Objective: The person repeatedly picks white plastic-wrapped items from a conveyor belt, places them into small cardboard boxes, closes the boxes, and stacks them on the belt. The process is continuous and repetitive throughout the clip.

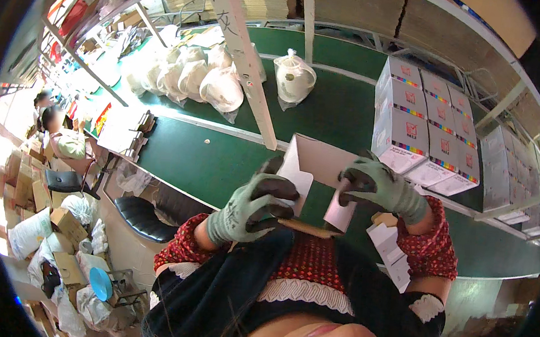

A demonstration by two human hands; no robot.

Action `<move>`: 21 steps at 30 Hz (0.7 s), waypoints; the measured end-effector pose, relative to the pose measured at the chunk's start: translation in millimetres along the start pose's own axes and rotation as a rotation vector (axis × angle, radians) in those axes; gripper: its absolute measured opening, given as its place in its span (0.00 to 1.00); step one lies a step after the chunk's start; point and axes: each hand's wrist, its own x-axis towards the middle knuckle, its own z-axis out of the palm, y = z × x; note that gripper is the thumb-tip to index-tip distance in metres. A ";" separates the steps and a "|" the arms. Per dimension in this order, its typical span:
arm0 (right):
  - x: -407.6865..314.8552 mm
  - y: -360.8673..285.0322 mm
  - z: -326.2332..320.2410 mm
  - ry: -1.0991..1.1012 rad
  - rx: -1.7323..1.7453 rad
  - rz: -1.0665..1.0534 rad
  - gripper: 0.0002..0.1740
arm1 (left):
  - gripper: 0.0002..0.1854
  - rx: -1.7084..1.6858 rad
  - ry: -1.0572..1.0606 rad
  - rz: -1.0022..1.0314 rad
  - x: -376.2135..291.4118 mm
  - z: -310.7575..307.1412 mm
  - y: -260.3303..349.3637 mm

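Observation:
Before my chest I hold a white cardboard carton (322, 158), unfolded into a hollow box with flaps sticking out. Green tabletop shows through it. My left hand (255, 207), in a grey-green glove with dark fingertips, grips the carton's left wall and flap. On the opposite side, my right hand (377, 183) wears a matching glove and pinches the right wall near its flap. A brown cardboard edge faces my body. Below my right forearm, white printed cardboard pieces (388, 252) lie at the table's near edge, partly hidden by the sleeve.
A green workbench (196, 149) bears stacked printed cartons (411, 131) at right. Beyond a white post (245, 58) stand several bagged white objects (224, 88), plus a single bagged one (294, 78). A black chair (144, 218) is at left; a seated person (67, 140) is farther off.

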 end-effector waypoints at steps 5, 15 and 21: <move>13.2 -24.2 51.2 0.324 -0.518 -0.150 0.37 | 0.17 -0.208 0.139 -0.320 -0.5 26.5 -9.4; -6.3 -13.2 71.2 0.376 -0.230 -0.259 0.38 | 0.28 0.176 -0.193 -0.151 24.1 12.8 -41.1; -2.3 3.4 83.3 0.339 -0.532 -0.209 0.39 | 0.37 0.312 -0.272 -0.185 22.5 23.1 -37.2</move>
